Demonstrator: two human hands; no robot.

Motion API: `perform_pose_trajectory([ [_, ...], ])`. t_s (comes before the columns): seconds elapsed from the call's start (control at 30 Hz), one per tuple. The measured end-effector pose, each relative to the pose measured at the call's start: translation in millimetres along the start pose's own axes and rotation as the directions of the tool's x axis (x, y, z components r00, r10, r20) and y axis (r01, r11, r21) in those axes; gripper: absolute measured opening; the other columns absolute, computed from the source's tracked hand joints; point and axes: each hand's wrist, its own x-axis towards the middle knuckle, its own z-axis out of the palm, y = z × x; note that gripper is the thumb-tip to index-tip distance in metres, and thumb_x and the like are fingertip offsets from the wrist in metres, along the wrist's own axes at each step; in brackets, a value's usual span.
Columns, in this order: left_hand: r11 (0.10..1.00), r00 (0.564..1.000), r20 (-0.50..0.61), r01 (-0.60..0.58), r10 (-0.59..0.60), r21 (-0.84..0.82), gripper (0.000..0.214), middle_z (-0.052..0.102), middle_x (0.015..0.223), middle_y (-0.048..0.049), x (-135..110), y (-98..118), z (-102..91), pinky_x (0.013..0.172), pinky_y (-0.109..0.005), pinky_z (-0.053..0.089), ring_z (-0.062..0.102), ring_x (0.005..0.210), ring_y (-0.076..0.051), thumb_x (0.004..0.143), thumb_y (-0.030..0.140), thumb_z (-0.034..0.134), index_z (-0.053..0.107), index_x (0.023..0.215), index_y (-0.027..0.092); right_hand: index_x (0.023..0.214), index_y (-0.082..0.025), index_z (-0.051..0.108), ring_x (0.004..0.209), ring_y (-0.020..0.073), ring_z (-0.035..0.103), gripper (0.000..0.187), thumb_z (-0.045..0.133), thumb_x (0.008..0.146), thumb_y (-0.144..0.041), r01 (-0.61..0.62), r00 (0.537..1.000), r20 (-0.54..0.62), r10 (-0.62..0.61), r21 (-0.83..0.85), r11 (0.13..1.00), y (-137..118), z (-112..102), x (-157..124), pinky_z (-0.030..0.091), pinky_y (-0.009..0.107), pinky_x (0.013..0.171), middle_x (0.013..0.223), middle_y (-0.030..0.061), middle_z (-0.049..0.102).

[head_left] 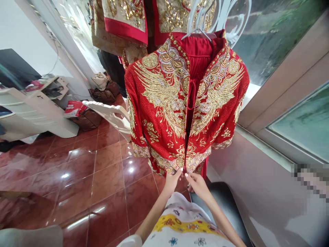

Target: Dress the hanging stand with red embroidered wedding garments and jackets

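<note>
Nearest me, a white flower-printed cloth [180, 223] covers my lap. Just beyond it my left hand [172, 180] and right hand [197, 183] sit close together, fingertips almost meeting. Each is pinched on one front edge of the red jacket [159, 103] at its bottom hem. The jacket, thick with gold embroidery, hangs open-fronted on a white hanger [199, 31] directly ahead. I judge that a hard downward tug could slip it off the hanger, and fingernails could snag the raised gold thread.

Below lies a glossy red-brown tiled floor [102, 178], and a dark seat [227, 199] shows beside my lap. A white plastic chair [110, 113] stands to the left. More embroidered garments [123, 20] hang behind the jacket, and a window [303, 120] runs along the right.
</note>
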Motion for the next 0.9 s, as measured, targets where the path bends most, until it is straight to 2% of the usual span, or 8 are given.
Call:
perform_pose_trajectory([
  [0.1,1.000,1.000,-0.030,-0.004,0.005,0.009,0.027,0.049,0.053,0.0051,4.1,-3.8,-3.3,0.047,-0.020,0.034,0.043,0.047,-0.007,0.066,0.033,0.069,0.049,0.063,0.015,0.059,-0.018,0.051,0.041,0.0114,0.048,0.041,0.055,0.072,-0.056,0.144,0.978,-0.160,-0.137,0.035,0.989,-13.7,13.9,9.6,0.034,0.023,0.041,0.051,0.0012,0.054],
  [0.17,1.000,0.999,-0.038,-0.019,0.019,0.021,0.025,0.049,0.052,0.0051,7.3,-6.4,-4.6,0.048,-0.021,0.036,0.043,0.047,-0.007,0.065,0.031,0.069,0.050,0.062,0.015,0.054,-0.018,0.049,0.043,0.0102,0.044,0.038,0.058,0.070,-0.050,0.153,0.966,-0.218,-0.135,0.067,0.986,-21.3,17.0,16.5,0.032,0.022,0.042,0.048,0.0005,0.051],
  [0.23,0.999,0.998,-0.047,-0.042,0.044,0.033,0.021,0.053,0.055,0.0037,10.3,-8.2,-4.7,0.053,-0.022,0.040,0.047,0.051,-0.009,0.065,0.027,0.069,0.052,0.064,0.015,0.050,-0.018,0.046,0.041,0.0078,0.038,0.036,0.061,0.066,-0.046,0.104,0.979,-0.193,-0.070,0.171,0.980,-25.9,15.6,21.3,0.027,0.021,0.041,0.045,-0.0010,0.047],
  [0.3,0.996,0.996,-0.056,-0.074,0.076,0.045,0.016,0.059,0.063,0.0011,13.2,-8.8,-3.7,0.061,-0.024,0.044,0.053,0.058,-0.011,0.064,0.024,0.068,0.056,0.068,0.015,0.048,-0.018,0.044,0.037,0.0055,0.031,0.034,0.060,0.064,-0.043,0.008,0.995,-0.095,0.017,0.264,0.965,-28.6,11.7,24.3,0.020,0.020,0.037,0.041,-0.0028,0.042],
  [0.4,0.990,0.990,-0.067,-0.121,0.126,0.072,0.013,0.064,0.073,-0.0022,18.3,-8.2,-1.5,0.071,-0.028,0.046,0.058,0.068,-0.014,0.062,0.020,0.068,0.061,0.071,0.015,0.050,-0.016,0.049,0.031,0.0033,0.020,0.026,0.056,0.064,-0.037,-0.103,0.995,0.040,0.095,0.305,0.947,-32.8,5.2,29.3,0.010,0.019,0.035,0.035,-0.0052,0.036],
  [0.5,0.982,0.984,-0.058,-0.163,0.168,0.094,0.011,0.065,0.071,-0.0026,26.2,-8.1,0.1,0.078,-0.031,0.046,0.060,0.073,-0.017,0.060,0.019,0.068,0.063,0.069,0.015,0.052,-0.014,0.051,0.032,0.0021,0.017,0.018,0.053,0.064,-0.028,-0.166,0.985,0.107,0.137,0.354,0.920,-39.6,1.8,39.9,0.008,0.018,0.035,0.035,-0.0064,0.034],
  [0.7,0.975,0.976,-0.043,-0.208,0.212,0.075,0.008,0.065,0.069,-0.0019,47.3,-8.9,1.8,0.082,-0.034,0.045,0.059,0.074,-0.018,0.059,0.018,0.068,0.063,0.065,0.017,0.047,-0.015,0.045,0.030,0.0014,0.017,0.016,0.049,0.062,-0.019,-0.206,0.978,0.072,0.194,0.428,0.880,-56.1,7.8,67.0,0.009,0.017,0.033,0.035,-0.0063,0.035],
  [0.9,0.986,0.985,-0.077,-0.161,0.157,-0.040,0.019,0.067,0.079,-0.0035,55.6,-15.6,-2.5,0.086,-0.034,0.044,0.060,0.081,-0.018,0.057,0.024,0.073,0.065,0.073,0.017,0.048,-0.015,0.047,0.030,0.0019,0.021,0.015,0.051,0.060,-0.022,-0.106,0.994,0.016,0.111,0.477,0.872,-56.7,17.8,67.7,0.011,0.017,0.034,0.034,-0.0060,0.036],
])
